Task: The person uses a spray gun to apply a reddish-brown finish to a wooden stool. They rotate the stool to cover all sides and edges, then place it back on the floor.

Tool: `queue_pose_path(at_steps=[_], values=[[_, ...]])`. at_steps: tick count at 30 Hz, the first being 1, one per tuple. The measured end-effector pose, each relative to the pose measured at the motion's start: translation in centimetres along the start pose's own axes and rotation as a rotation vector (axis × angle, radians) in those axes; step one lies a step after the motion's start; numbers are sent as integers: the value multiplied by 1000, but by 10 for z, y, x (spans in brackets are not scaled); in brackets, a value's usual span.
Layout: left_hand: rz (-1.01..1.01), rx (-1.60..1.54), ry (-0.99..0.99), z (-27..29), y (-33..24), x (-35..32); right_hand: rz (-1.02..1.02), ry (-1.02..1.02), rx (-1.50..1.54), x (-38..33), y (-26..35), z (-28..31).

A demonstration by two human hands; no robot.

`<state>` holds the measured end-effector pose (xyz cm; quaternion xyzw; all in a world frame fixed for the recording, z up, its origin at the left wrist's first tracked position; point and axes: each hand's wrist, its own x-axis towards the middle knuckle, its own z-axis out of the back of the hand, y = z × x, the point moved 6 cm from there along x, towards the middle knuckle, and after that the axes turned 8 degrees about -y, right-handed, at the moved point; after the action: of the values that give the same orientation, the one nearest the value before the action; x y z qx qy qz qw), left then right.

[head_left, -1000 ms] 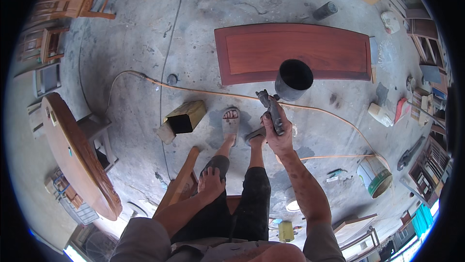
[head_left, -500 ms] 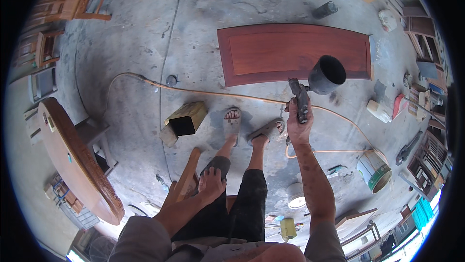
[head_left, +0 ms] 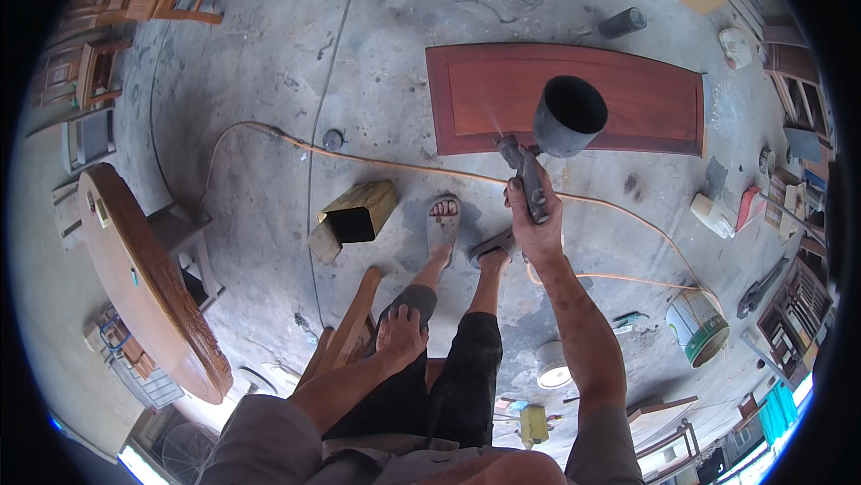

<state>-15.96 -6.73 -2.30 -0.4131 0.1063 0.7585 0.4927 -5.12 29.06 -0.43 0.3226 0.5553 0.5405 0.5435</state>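
Observation:
My right hand (head_left: 538, 225) is wrapped round the handle of a dark spray gun (head_left: 525, 171). A round dark cup (head_left: 568, 119) sits on the gun's side, its mouth facing up. From the nozzle a faint pale mist fans out over a reddish-brown wooden panel (head_left: 484, 95), which lies flat on the floor ahead of me. The gun is held above the panel's near edge, apart from it. My left hand (head_left: 401, 334) rests on my left knee with its fingers spread, holding nothing.
An orange hose (head_left: 404, 166) crosses the floor between my feet and the panel. An open square tin (head_left: 381, 202) lies on its side at left. A round wooden tabletop (head_left: 148, 288) stands further left. At right lies a white-and-green bucket (head_left: 695, 328); a dark cylinder (head_left: 623, 23) lies beyond the panel.
My right hand has carried the spray gun leftward over the panel's near edge, and mist now shows at its nozzle. My left hand stays on the knee. The whole view has shifted slightly.

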Motion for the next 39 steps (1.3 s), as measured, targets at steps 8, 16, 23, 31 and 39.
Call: queue_pose_path(at_steps=[8,16,23,31,39], values=[[-43,65,-28,6,-4,-1,-43,58,32,-55,-5,13],[-64,78,-39,8,-4,1,-53,-17,-52,-61,-18,17],[-88,83,-61,11,-3,0,-74,-124,-43,-65,-22,36],[-69,72,-2,17,-4,4,-184,-14,28,-84,-25,5],[-102,53,-3,19,-2,6,-117,-99,-62,-74,-30,39]])
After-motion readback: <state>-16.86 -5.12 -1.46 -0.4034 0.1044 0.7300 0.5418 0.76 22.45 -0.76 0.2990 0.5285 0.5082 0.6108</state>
